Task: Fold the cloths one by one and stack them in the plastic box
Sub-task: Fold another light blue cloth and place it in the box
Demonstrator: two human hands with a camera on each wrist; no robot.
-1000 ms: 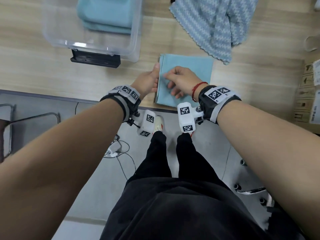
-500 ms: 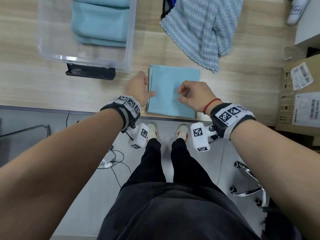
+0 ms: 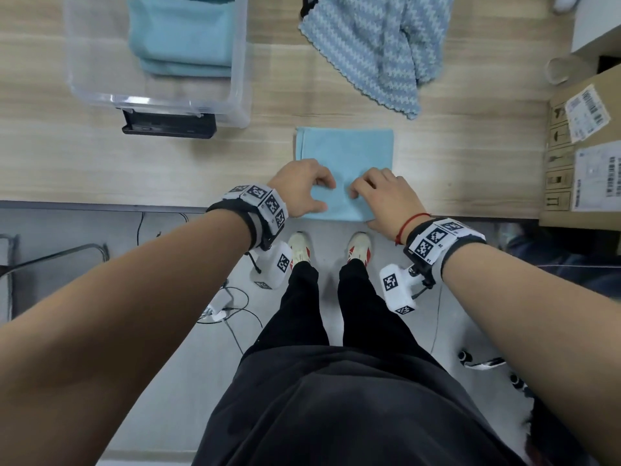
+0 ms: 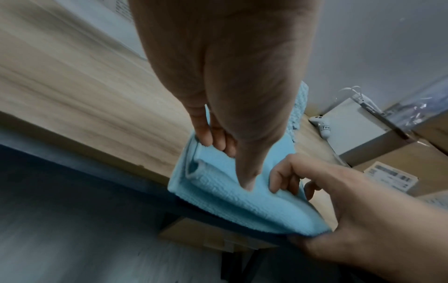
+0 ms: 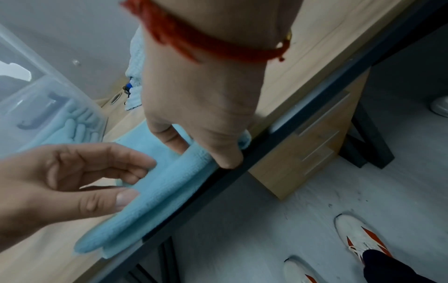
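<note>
A folded light-blue cloth (image 3: 342, 153) lies flat at the table's front edge, its near fold overhanging slightly. My left hand (image 3: 321, 196) sits on its near-left part, fingers curled at the left edge and thumb pressed on top (image 4: 247, 183). My right hand (image 3: 364, 203) pinches the near-right edge, fingers on top and thumb at the table's edge (image 5: 227, 159). The clear plastic box (image 3: 158, 102) stands at the back left, holding a stack of folded blue cloths (image 3: 181, 38). A blue-and-white zigzag cloth (image 3: 366, 45) lies crumpled at the back.
A black flat object (image 3: 168, 124) lies against the box's near wall. Cardboard boxes (image 3: 581, 146) with labels stand at the right end of the table. Bare wood shows left of the folded cloth. My legs and shoes are below the table's edge.
Both hands have moved from the cloth's left side and middle down to its near edge. The cloth itself stays flat in the same spot.
</note>
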